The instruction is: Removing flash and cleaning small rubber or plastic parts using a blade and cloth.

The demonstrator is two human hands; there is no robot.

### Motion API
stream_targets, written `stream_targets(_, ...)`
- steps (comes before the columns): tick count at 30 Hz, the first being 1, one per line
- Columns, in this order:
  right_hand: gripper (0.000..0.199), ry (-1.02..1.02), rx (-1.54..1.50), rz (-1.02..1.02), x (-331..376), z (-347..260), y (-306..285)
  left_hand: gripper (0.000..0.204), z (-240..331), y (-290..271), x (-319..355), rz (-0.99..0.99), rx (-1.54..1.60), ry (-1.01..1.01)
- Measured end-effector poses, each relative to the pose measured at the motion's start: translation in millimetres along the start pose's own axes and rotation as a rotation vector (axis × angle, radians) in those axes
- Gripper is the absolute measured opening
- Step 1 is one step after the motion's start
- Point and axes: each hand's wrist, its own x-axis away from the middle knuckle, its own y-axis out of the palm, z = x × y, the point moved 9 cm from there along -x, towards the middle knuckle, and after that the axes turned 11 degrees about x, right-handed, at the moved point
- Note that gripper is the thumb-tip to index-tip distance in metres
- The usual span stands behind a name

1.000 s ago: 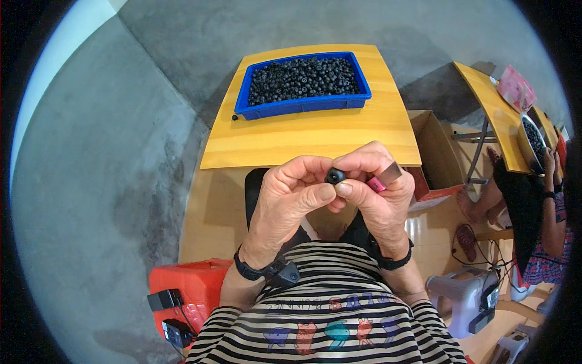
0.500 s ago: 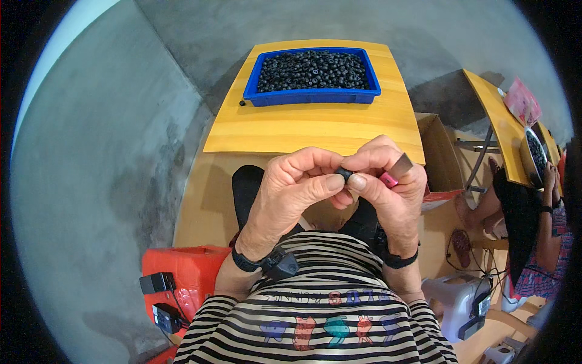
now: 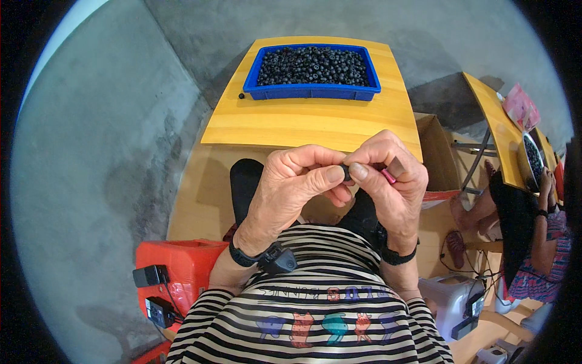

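Observation:
In front of my chest, my left hand [image 3: 282, 191] is closed, its thumb and forefinger pinching a small round black part [image 3: 347, 173]. The thumb and fingers of my right hand [image 3: 394, 185] meet that same part from the other side. Tucked in my right hand is a small pink-handled tool [image 3: 388, 176] with a flat, grey-brown, blade-like piece. Fingertips cover most of the black part. Beyond my hands, a blue tray [image 3: 312, 93] heaped with similar black parts stands on a yellow table [image 3: 303, 124]. One loose black part [image 3: 241, 96] lies left of the tray.
A red plastic container [image 3: 188, 264] stands on my left, a whitish jug [image 3: 445, 303] on my right. A cardboard box [image 3: 436, 151] sits beside the table. Farther right, another person [image 3: 539, 249] works at a second yellow table [image 3: 494, 127] with a bowl of black parts.
The black part has turned between my fingertips and less of it shows. My right hand has tilted, and the pink-handled tool with it. The whole view has shifted slightly.

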Motion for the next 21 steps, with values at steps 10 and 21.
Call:
stream_targets(10, 0.023, 0.059, 0.065, 0.072, 10.9, 4.4, -11.2, 0.022, 7.9, -6.7, 1.7, 0.019, 0.096, 0.048)
stream_targets(21, 0.039, -0.231, 0.416, 0.005, 15.6, -39.7, 0.7, 0.018, 11.7, -4.5, 3.0, -0.008, 0.173, 0.067)
